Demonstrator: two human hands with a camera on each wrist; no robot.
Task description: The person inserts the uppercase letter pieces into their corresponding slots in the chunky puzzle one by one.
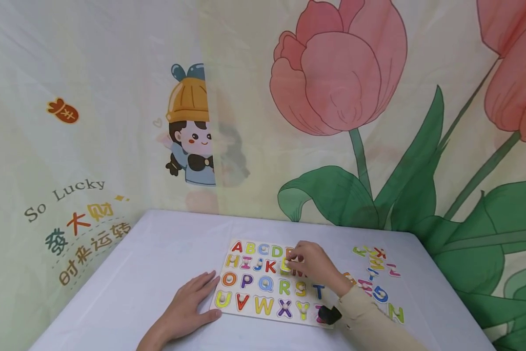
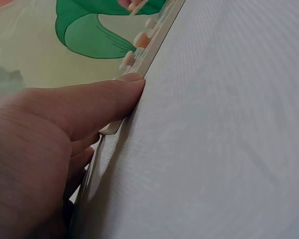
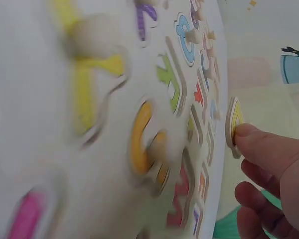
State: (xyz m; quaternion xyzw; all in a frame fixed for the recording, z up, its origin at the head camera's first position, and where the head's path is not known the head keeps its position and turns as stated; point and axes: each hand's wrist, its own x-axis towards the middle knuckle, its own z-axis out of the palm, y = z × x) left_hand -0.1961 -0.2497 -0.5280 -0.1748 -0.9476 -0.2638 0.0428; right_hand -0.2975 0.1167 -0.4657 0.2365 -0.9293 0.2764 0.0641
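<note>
A white letter puzzle board (image 1: 273,295) with rows of coloured letters lies on the table. My left hand (image 1: 188,302) rests beside its left edge with fingers extended. In the left wrist view, the thumb (image 2: 107,102) touches the board's edge near a corner. My right hand (image 1: 309,262) is over the upper right part of the board, pinching a yellow letter piece (image 3: 235,119) between thumb and fingers. That piece is held above the board surface, and the fingers cover part of its shape. Below it, an orange S (image 1: 300,289) with a knob sits on the board.
Several loose letters lie right of the board, among them a blue letter (image 1: 380,294), a green N (image 1: 395,313) and a red K (image 1: 379,253). A black device (image 1: 330,315) at the right wrist overlaps the pink Z. A printed curtain (image 1: 245,122) hangs behind the table.
</note>
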